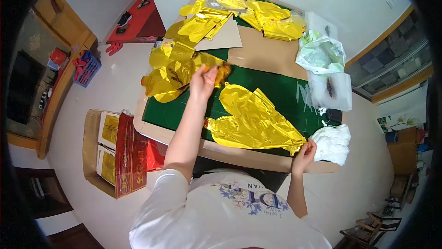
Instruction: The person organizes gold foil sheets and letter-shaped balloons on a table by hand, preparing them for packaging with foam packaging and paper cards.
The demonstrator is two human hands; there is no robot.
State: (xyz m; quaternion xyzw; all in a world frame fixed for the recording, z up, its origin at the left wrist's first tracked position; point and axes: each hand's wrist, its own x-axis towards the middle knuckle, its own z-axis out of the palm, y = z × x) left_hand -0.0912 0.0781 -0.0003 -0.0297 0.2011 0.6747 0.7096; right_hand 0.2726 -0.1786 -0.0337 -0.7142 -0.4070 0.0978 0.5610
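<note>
A flat gold foil balloon lies slantwise across the green mat in front of me. At its narrow lower right end, my right hand pinches the corner near the table's front edge. My left hand is over the left part of the table, fingers drawn together at a second piece of gold foil that looks smeared by motion. Beside it spreads a pile of overlapping gold foil balloons. The left fingertips partly merge with the foil, so their exact grip is hard to see.
More gold foil lies along the table's far side, near a cardboard sheet. To the right are a plastic bag, a black box and a white cloth bundle. An open carton stands on the floor at left.
</note>
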